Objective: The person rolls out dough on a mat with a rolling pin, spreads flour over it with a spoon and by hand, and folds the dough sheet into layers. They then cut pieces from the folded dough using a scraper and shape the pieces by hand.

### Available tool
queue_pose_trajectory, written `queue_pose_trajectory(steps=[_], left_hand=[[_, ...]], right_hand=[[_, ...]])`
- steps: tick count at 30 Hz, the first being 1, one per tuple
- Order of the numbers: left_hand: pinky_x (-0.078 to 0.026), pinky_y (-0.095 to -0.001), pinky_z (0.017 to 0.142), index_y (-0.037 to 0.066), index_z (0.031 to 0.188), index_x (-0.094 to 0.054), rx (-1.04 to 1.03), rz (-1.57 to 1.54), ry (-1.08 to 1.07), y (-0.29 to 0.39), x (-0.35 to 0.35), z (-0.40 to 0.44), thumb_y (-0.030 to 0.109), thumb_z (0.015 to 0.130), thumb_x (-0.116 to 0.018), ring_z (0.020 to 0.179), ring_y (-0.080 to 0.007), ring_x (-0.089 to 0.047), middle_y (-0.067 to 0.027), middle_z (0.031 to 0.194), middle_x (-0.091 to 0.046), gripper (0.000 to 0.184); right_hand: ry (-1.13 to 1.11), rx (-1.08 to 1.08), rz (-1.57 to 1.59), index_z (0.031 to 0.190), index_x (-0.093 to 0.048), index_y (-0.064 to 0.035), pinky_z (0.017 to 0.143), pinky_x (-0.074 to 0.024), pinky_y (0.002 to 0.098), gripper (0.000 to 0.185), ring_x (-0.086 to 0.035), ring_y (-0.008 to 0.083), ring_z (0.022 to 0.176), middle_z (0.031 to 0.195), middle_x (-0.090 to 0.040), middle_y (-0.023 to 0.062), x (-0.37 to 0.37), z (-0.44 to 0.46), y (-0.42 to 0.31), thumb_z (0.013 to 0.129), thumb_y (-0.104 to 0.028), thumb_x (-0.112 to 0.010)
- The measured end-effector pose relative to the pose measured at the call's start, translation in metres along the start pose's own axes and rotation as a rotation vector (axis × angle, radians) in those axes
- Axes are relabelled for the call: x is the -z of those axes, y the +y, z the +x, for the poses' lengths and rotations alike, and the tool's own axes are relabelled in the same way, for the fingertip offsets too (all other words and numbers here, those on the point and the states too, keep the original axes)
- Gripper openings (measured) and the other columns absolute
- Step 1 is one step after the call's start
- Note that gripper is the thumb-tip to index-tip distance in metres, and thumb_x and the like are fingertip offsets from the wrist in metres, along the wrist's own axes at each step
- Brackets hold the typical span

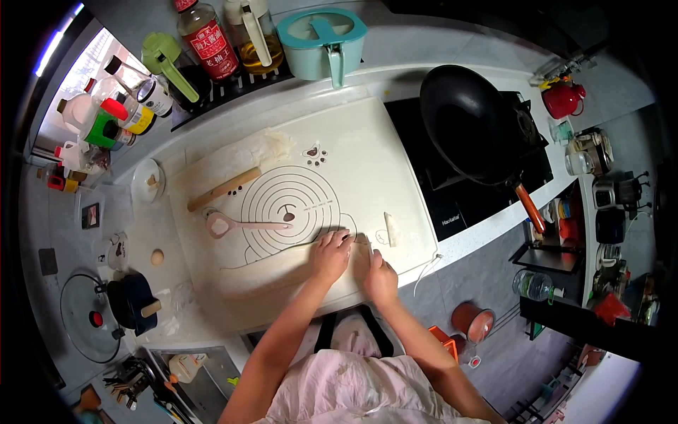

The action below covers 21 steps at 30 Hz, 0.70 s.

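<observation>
A long pale roll of dough lies along the near side of the white mat. My left hand rests over its right end, fingers bent and holding it against the mat. In my right hand is a knife, its thin blade pointing away from me beside the dough's right end. The fingers are closed round the handle, which is mostly hidden. A short strip of dough lies apart, to the right of the knife.
A rolling pin and a pinkish spoon lie on the mat. Behind are a teal container and several bottles. A black wok sits on the stove at right. An egg and a dark blue pot are at left.
</observation>
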State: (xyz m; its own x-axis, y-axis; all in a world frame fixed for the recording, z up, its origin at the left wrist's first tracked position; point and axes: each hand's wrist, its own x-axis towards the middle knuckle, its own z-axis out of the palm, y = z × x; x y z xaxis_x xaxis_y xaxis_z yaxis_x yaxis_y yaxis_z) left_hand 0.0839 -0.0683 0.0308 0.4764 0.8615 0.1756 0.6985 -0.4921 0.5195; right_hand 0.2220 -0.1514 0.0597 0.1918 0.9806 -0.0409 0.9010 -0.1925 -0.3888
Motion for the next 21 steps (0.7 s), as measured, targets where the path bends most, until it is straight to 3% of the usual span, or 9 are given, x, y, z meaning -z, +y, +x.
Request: queue_pose_trajectory(steps=[5,11,14,17,21], left_hand=[[-0.042,-0.0393,0.09,0.015,0.105,-0.066,-0.021,-0.034,-0.015,0.001,-0.001,0.001,0.018,0.079,-0.068,0.105,-0.0237,-0.054,-0.0006,0.112,-0.06,0.027],[-0.039,-0.0427,0.094,0.015,0.091,-0.067,0.075,0.029,-0.336,0.002,-0.007,0.03,0.027,0.074,-0.074,0.103,-0.023,-0.054,-0.0033,0.098,-0.062,0.022],[-0.039,-0.0409,0.093,0.016,0.088,-0.067,0.074,0.048,-0.315,0.002,-0.008,0.03,0.028,0.072,-0.075,0.102,-0.0229,-0.054,-0.0023,0.096,-0.062,0.022],[-0.038,-0.041,0.093,0.016,0.087,-0.067,0.076,0.05,-0.31,0.004,-0.006,0.029,0.028,0.072,-0.075,0.102,-0.023,-0.054,-0.0017,0.096,-0.061,0.021],[-0.039,-0.0407,0.092,0.016,0.088,-0.067,0.071,0.024,-0.281,0.003,-0.005,0.026,0.027,0.073,-0.075,0.1,-0.023,-0.054,-0.0016,0.095,-0.061,0.02]], right_hand=[[-0.055,-0.035,0.053,0.118,-0.042,0.006,0.053,-0.0521,0.0447,0.043,-0.063,0.0371,0.059,0.067,-0.062,0.0193,0.008,0.01,0.008,0.077,-0.001,-0.056],[-0.145,-0.094,0.087,0.117,-0.04,0.0063,0.053,-0.0518,0.0463,0.041,-0.063,0.0385,0.058,0.065,-0.062,0.0211,0.029,0.02,-0.005,0.079,-0.002,-0.054],[-0.208,-0.144,0.011,0.116,-0.04,0.0056,0.054,-0.0524,0.0454,0.04,-0.064,0.0378,0.059,0.065,-0.062,0.0206,0.026,0.013,-0.012,0.079,-0.001,-0.054],[-0.185,-0.202,-0.006,0.116,-0.041,0.0048,0.055,-0.0531,0.044,0.039,-0.065,0.0364,0.062,0.068,-0.063,0.0198,0.017,-0.01,-0.014,0.079,0.0,-0.054],[-0.01,-0.123,-0.012,0.114,-0.045,0.003,0.055,-0.0532,0.0424,0.039,-0.065,0.0345,0.063,0.071,-0.064,0.0177,-0.001,-0.035,-0.009,0.076,0.001,-0.055]])
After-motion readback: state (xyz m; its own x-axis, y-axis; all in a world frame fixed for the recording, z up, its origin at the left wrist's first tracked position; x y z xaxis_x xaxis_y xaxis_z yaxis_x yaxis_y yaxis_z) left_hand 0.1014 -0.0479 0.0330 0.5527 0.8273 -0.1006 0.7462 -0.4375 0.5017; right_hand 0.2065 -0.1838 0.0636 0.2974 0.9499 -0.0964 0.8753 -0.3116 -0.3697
